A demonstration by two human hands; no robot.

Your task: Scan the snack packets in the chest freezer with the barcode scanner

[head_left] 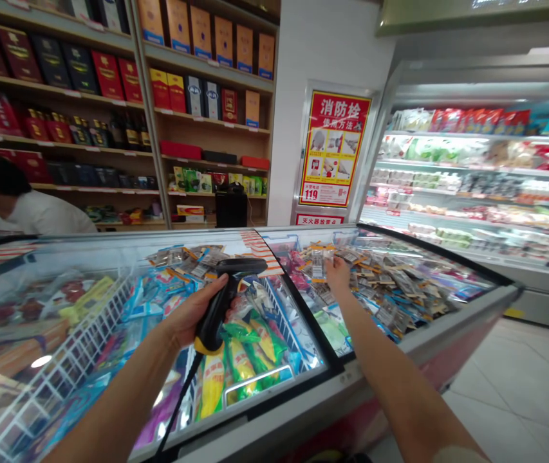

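My left hand (195,310) is wrapped round the handle of a black and yellow barcode scanner (217,310), held above the glass of a chest freezer. Its head points to the right, and a black cord runs down from the grip. My right hand (338,275) pinches a small clear-and-orange packet (320,262) at the left part of a pile of similar packets (394,289) lying on the freezer's right glass lid. What is printed on the packet is too small to read. A smaller heap of packets (190,260) lies left of the scanner.
Under the glass, white wire baskets (78,328) hold colourful frozen packs (242,360). The freezer's right rim (448,328) borders a tiled floor (510,379). Behind stand shelves of boxes (206,122) and a lit refrigerated display (477,180). A person in white (52,209) is at the left.
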